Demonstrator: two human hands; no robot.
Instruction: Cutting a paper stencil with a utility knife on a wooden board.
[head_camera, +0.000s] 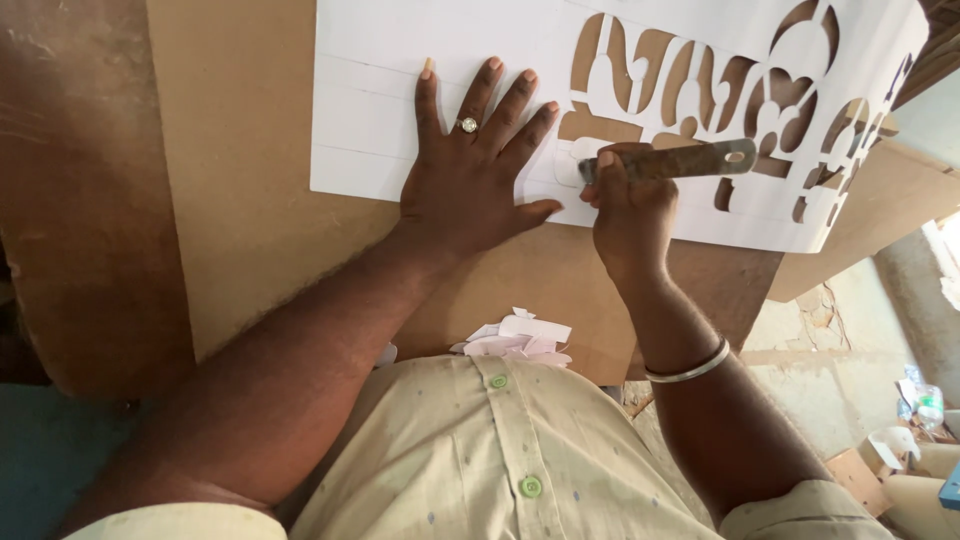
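Risk: the white sheet could have shifted under the blade if the pressing hand eased off, which would have torn the thin bridges between the cut-out shapes; a slip of the tool toward the nearby thumb looked possible too.
Left hand: the left hand lay flat on the sheet near its lower edge, fingers spread wide apart and pressing down, gripping nothing; a ring sat on one finger.
Right hand: the right hand was closed tight around the flat metal cutting tool, fingers together and clamped on its near end, the working tip hidden by the hand.
Sheet: it rested on the brown board, reaching past the board's far edge, with ornamental shapes already cut out across its right part.
Scraps: white paper offcuts lay heaped at the board's near edge, just against the person's shirt.
Wrist: a metal bangle circled the right wrist.
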